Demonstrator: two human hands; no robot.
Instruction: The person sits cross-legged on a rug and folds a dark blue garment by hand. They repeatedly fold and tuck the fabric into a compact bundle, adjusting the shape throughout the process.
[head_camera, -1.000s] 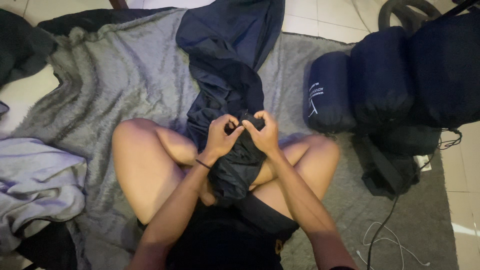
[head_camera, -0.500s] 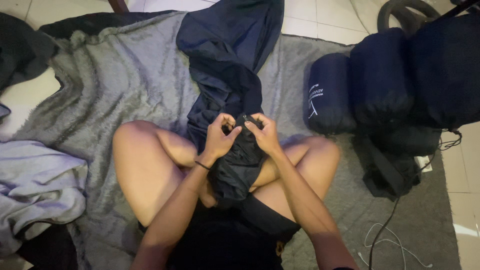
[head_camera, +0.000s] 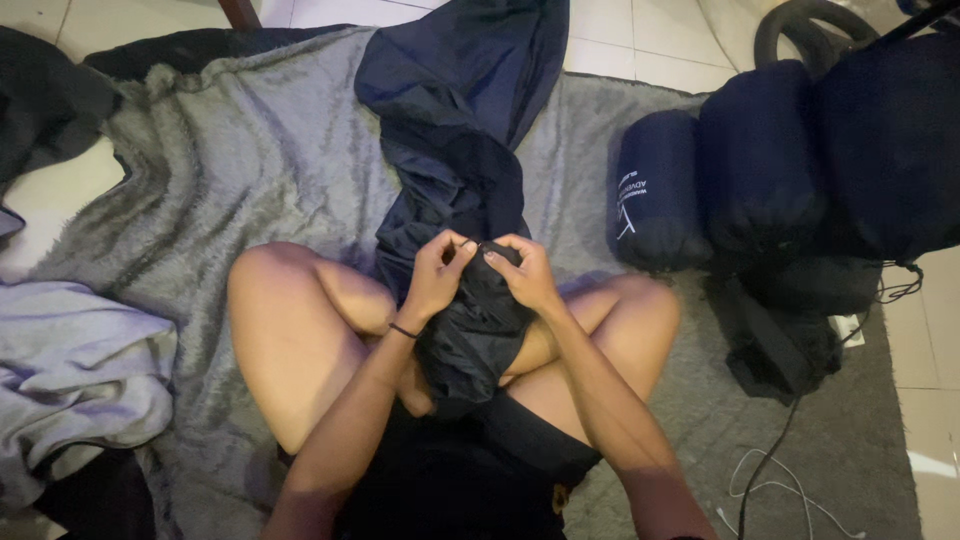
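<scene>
The left hand (head_camera: 436, 275) and the right hand (head_camera: 525, 272) are close together, both pinching the dark blue bag (head_camera: 462, 190) over the grey blanket (head_camera: 240, 170)

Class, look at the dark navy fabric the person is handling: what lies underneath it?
The dark navy fabric trails across a grey fuzzy blanket and over the crossed legs, both hands pinching its upper fold. Whatever the bunched end encloses is covered from view.
</scene>
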